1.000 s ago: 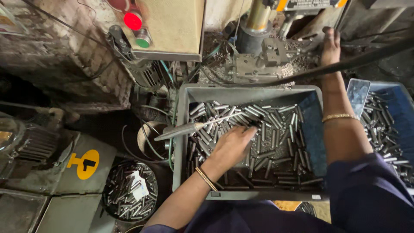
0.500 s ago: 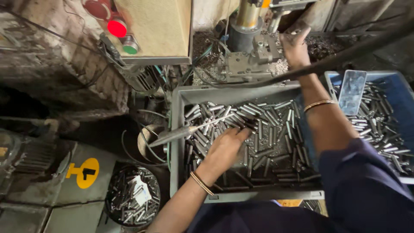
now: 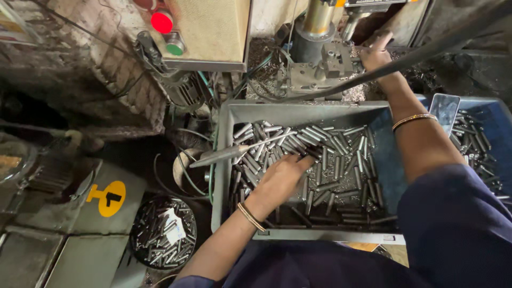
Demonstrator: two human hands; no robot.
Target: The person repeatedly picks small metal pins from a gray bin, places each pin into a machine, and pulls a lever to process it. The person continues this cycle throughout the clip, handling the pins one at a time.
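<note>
Round black bin of metal pins (image 3: 162, 232) floor-left | left hand (image 3: 282, 173) spread flat on short grey steel rods (image 3: 320, 160) in grey plastic crate (image 3: 229, 160) | right hand (image 3: 376, 50) at drill-press fixture (image 3: 325, 66), grip unclear

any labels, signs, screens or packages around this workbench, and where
Round yellow sticker with a black mark: on the grey floor plate, lower left.
White paper slip: lying on metal pins in the round black tub, bottom centre-left.
Dark-screened phone with pale rim: propped upright at the blue bin's edge, right.
No packages seen.
</note>
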